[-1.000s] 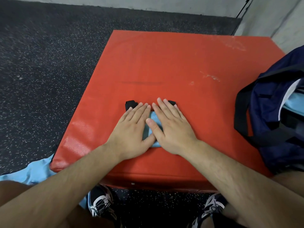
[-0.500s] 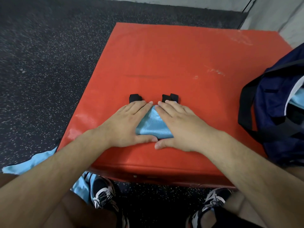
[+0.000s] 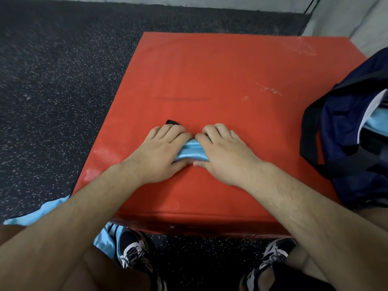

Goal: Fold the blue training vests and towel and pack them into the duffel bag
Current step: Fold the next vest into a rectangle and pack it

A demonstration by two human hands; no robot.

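While the left hand point(image 3: 159, 153) and right hand point(image 3: 227, 157) gripped the folded vest point(image 3: 190, 151) with curled fingers point(image 3: 169, 131), squeezing it flat seemed wise before the duffel bag point(image 3: 346, 127).

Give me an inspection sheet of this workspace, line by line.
Surface: red mat, scuffed, bears the work.
Job's things: folded vest on the mat between both hands; duffel bag open at the right, pale blue cloth inside; blue fabric on the floor, lower left.
Clutter: nothing seen.
Hands: left hand and right hand both grip the folded vest, fingers curled.
Cables: nothing seen.
Surroundings: dark speckled floor, grey wall, shoes.
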